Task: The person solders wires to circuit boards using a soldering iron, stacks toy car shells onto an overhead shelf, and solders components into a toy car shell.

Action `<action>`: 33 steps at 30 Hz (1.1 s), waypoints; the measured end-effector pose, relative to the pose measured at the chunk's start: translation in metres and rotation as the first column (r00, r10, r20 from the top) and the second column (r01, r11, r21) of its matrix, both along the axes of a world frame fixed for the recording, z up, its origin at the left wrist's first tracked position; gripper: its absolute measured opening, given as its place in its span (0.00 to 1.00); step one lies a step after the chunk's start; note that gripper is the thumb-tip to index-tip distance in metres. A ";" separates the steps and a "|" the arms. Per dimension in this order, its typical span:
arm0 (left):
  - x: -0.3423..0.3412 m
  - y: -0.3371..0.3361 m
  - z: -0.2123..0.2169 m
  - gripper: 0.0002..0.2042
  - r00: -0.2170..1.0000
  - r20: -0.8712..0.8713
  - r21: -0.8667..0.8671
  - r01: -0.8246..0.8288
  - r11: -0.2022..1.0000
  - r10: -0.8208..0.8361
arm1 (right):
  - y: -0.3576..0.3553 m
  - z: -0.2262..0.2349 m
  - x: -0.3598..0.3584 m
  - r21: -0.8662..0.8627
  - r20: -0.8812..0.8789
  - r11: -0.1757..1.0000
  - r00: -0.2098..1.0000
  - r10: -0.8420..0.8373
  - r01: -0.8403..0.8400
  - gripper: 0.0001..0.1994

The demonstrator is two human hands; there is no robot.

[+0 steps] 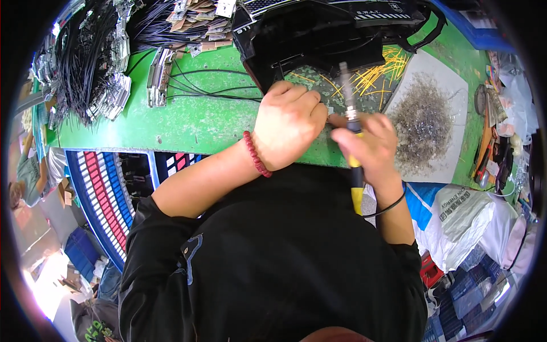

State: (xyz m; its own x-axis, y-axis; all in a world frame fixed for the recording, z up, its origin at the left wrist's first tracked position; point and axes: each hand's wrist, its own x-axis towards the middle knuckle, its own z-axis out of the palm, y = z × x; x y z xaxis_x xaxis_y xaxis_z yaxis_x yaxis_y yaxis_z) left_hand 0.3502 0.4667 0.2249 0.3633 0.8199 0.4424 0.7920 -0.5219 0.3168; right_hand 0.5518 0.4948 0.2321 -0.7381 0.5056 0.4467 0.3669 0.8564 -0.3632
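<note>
1. The right hand [367,145] is closed around a soldering iron [352,122], fingers [348,137] wrapped over its yellow handle; the metal shaft rises past the fingertips and away from the body, over the dark work area.
2. The left hand [289,122] is curled into a loose fist on the green desk [188,122], knuckles up, just left of the iron's shaft. Its fingertips press down beside a small pale part [330,110] at the edge of the hand; whether they actually pinch it cannot be told, since the hand hides its own grip.
3. The two hands nearly touch: the left hand's fingertips and the right thumb meet around the lower end of the shaft.
4. A red bead bracelet [255,154] sits on the left wrist, a thin black band [393,205] on the right wrist.
5. Beyond the hands stands a black fixture [319,34], with loose yellow wire pieces [379,71] scattered just right of the iron's tip.
6. Further right, a white sheet [450,85] carries a heap of tiny grey metal bits [421,122], near the right hand but apart from it.
7. At the far left of the desk lie bundles of black cables [85,62] with clear connectors, well apart from both hands.
</note>
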 end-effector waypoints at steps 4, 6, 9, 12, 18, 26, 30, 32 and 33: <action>-0.001 0.000 -0.003 0.06 1.000 -0.002 0.006 -0.009 1.000 0.009 | 0.002 0.013 0.025 -0.029 -0.176 0.971 0.955 -0.238 0.237 0.20; 0.000 0.002 -0.003 0.07 0.999 0.038 0.027 -0.003 1.000 0.002 | -0.013 0.002 0.038 -0.479 -0.404 0.855 0.815 -0.416 0.199 0.30; -0.001 0.002 0.001 0.07 0.999 0.048 -0.020 -0.005 1.000 0.006 | -0.019 -0.006 0.058 -0.627 -0.463 0.761 0.706 -0.536 0.167 0.38; -0.001 0.000 -0.001 0.04 1.000 0.026 -0.013 -0.005 1.000 0.005 | -0.025 0.000 0.042 -0.795 -0.430 0.604 0.651 -0.626 0.057 0.21; 0.000 0.002 0.003 0.07 0.998 0.058 -0.046 -0.011 0.999 0.014 | -0.028 -0.007 0.027 -0.805 -0.377 0.584 0.669 -0.641 0.105 0.07; 0.000 0.003 0.002 0.07 0.998 0.067 -0.043 -0.011 0.999 0.014 | -0.024 -0.016 0.028 -0.763 -0.352 0.625 0.706 -0.614 0.163 0.07; -0.002 0.004 0.002 0.07 0.998 0.057 -0.049 -0.007 0.999 0.010 | -0.024 -0.017 0.025 -0.781 -0.339 0.602 0.697 -0.632 0.166 0.07; -0.002 0.003 0.003 0.06 0.998 0.054 -0.049 -0.013 0.999 0.016 | -0.024 -0.018 0.025 -0.758 -0.343 0.629 0.715 -0.609 0.172 0.07; -0.001 0.003 0.003 0.06 0.999 0.047 -0.049 -0.016 0.999 0.019 | -0.023 -0.018 0.026 -0.747 -0.348 0.642 0.722 -0.598 0.173 0.07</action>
State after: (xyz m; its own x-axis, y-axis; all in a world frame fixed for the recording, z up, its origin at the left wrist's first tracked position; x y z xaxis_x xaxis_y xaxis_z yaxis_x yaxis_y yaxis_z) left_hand 0.3489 0.4695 0.2283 0.3285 0.8470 0.4179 0.7844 -0.4911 0.3788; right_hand 0.5776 0.4719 0.2137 -0.1463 0.9803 0.1325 0.1697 0.1568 -0.9729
